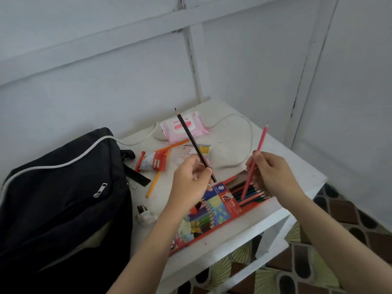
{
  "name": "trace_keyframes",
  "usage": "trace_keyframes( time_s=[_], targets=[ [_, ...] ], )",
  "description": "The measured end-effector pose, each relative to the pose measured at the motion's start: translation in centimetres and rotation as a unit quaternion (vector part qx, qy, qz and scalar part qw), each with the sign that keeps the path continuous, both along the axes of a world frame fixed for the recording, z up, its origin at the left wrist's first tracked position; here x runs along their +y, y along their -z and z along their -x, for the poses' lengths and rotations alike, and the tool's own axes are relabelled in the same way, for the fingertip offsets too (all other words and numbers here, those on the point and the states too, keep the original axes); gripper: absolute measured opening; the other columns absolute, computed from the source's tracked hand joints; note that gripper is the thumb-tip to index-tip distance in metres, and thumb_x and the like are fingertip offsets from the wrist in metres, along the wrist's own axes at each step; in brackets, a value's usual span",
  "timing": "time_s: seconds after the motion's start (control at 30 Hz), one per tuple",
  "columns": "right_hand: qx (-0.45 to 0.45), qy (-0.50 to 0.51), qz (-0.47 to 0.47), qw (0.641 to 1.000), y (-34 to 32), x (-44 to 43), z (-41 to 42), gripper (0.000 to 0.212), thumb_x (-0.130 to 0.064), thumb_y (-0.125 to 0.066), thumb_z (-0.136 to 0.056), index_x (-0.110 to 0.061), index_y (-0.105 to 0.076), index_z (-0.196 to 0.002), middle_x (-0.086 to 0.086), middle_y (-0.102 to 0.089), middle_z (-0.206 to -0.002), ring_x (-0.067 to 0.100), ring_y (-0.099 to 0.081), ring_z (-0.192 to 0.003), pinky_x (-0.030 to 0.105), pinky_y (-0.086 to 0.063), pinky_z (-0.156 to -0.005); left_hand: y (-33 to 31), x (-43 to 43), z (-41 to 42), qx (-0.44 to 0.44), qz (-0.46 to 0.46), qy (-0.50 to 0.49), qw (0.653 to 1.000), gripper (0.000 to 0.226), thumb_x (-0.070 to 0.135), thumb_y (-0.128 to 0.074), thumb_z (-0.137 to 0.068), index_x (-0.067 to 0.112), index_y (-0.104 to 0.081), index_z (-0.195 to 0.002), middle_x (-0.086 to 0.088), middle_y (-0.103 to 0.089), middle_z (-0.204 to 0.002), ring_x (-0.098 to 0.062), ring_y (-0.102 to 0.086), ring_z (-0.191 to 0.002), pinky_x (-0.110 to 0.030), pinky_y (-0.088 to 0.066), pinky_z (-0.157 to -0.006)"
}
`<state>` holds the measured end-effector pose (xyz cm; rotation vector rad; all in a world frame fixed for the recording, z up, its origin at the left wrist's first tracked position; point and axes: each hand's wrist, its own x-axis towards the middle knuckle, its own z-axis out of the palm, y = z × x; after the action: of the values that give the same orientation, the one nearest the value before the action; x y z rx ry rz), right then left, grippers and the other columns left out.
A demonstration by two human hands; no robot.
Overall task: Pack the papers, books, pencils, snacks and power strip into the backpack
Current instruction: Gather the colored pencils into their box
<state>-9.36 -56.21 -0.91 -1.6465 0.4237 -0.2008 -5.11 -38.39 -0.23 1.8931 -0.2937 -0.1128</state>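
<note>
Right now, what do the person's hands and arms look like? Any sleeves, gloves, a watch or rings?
The left hand and the right hand are both bare, with no gloves. No ring, watch or bracelet shows on either hand or wrist. Both arms are uncovered down to the bottom edge of the view, and no sleeve comes into the picture. No markings show on them.

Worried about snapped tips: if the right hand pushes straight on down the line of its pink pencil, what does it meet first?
Probably the coloured pencils lying in the open pencil box; the right hand aims the pink pencil into that row, though depth is unclear.
</note>
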Motion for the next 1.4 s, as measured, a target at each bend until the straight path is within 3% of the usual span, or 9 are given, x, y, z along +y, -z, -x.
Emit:
trace_keyframes(
  time_s=[0.13, 0.23, 0.37, 0.53, 0.7, 0.87, 1.07, 1.27, 1.4],
  targets=[
    [-0.018, 0.042, 0.013, 0.999, 0.7, -1.3, 1.2, 0.007, -0.015, -0.047, -0.097, -0.016, -0.053, -0.101, 0.004, -0.068, -0.064, 0.016, -0.062, -0.046, 0.021, -0.050, -0.043, 1.2, -1.3, 0.2, 0.013, -0.007, 0.009, 1.000, 0.006, 0.006, -0.055, -0.090, 0.002, -0.052, -0.088, -0.007, -0.064, -0.074, -0.015, -0.063, -0.058, -0.039, -0.058, -0.060],
    [-0.024, 0.077, 0.046, 0.996, 1.3, -2.2, 1.7, 0.026, -0.011, -0.053, -0.094, -0.016, -0.040, -0.116, 0.005, -0.070, -0.069, 0.017, -0.066, -0.052, 0.017, -0.049, -0.045, 1.8, -1.9, 0.2, -0.015, -0.030, 0.002, 0.999, 0.012, 0.013, -0.061, -0.087, 0.013, -0.056, -0.076, -0.003, -0.064, -0.071, -0.019, -0.065, -0.067, -0.043, -0.057, -0.068],
    [-0.018, 0.112, 0.074, 0.991, 2.0, -2.9, 2.0, 0.051, -0.011, -0.058, -0.091, -0.016, -0.027, -0.131, 0.009, -0.070, -0.072, 0.017, -0.067, -0.055, 0.021, -0.053, -0.050, 2.0, -2.6, 0.6, -0.072, -0.074, 0.005, 0.995, 0.014, 0.010, -0.064, -0.084, 0.021, -0.059, -0.077, 0.009, -0.062, -0.073, 0.003, -0.058, -0.070, -0.006, -0.043, -0.063],
    [0.010, 0.137, 0.064, 0.988, 2.7, -3.8, 1.9, 0.082, -0.009, -0.067, -0.085, -0.019, -0.010, -0.143, 0.012, -0.068, -0.075, 0.021, -0.067, -0.061, 0.022, -0.051, -0.052, 2.5, -3.0, 0.5, -0.082, -0.065, 0.006, 0.994, 0.024, 0.008, -0.066, -0.083, 0.028, -0.055, -0.091, 0.011, -0.060, -0.070, 0.006, -0.057, -0.066, -0.006, -0.042, -0.062],
    [0.050, 0.104, 0.132, 0.984, 3.2, -4.4, 2.0, 0.082, -0.022, -0.077, -0.076, -0.011, -0.025, -0.139, 0.002, -0.062, -0.080, 0.013, -0.059, -0.063, 0.016, -0.040, -0.044, 3.2, -3.4, 0.3, -0.086, -0.073, 0.014, 0.994, 0.026, 0.009, -0.066, -0.084, 0.023, -0.057, -0.103, 0.008, -0.062, -0.074, 0.004, -0.058, -0.068, -0.007, -0.044, -0.064],
    [0.063, 0.051, 0.243, 0.967, 3.2, -3.7, 2.6, 0.076, -0.038, -0.075, -0.075, -0.012, -0.036, -0.136, 0.007, -0.051, -0.108, 0.015, -0.047, -0.090, 0.025, -0.036, -0.066, 3.3, -3.7, 0.2, -0.097, -0.079, 0.014, 0.992, 0.027, 0.010, -0.066, -0.084, 0.022, -0.058, -0.108, 0.008, -0.061, -0.077, 0.003, -0.058, -0.069, -0.006, -0.044, -0.064],
    [0.057, -0.006, 0.468, 0.882, 3.9, -2.6, 4.2, 0.057, -0.051, -0.044, -0.091, -0.019, -0.046, -0.138, 0.009, -0.040, -0.133, 0.026, -0.046, -0.117, 0.028, -0.043, -0.071, 3.2, -3.9, 0.2, -0.119, -0.109, 0.032, 0.986, 0.028, 0.012, -0.066, -0.085, 0.021, -0.060, -0.111, 0.010, -0.060, -0.076, 0.001, -0.059, -0.072, -0.007, -0.045, -0.064],
    [-0.019, -0.089, 0.591, 0.801, 5.1, -3.1, 5.5, 0.049, -0.051, -0.031, -0.092, -0.027, -0.072, -0.107, 0.014, -0.051, -0.135, 0.031, -0.055, -0.106, 0.043, -0.051, -0.079, 2.8, -4.3, 0.0, -0.155, -0.164, 0.054, 0.973, 0.045, 0.018, -0.064, -0.088, 0.024, -0.053, -0.131, 0.011, -0.063, -0.085, -0.002, -0.058, -0.077, -0.015, -0.050, -0.074],
    [-0.055, -0.073, 0.516, 0.852, 5.0, -3.3, 5.4, 0.053, -0.053, -0.025, -0.095, -0.028, -0.061, -0.124, 0.014, -0.038, -0.146, 0.032, -0.042, -0.123, 0.044, -0.038, -0.095, 2.8, -4.4, -0.1, -0.185, -0.201, 0.090, 0.958, 0.054, 0.017, -0.062, -0.089, 0.033, -0.045, -0.137, 0.009, -0.066, -0.089, -0.003, -0.060, -0.077, -0.013, -0.050, -0.071]
  ],
)
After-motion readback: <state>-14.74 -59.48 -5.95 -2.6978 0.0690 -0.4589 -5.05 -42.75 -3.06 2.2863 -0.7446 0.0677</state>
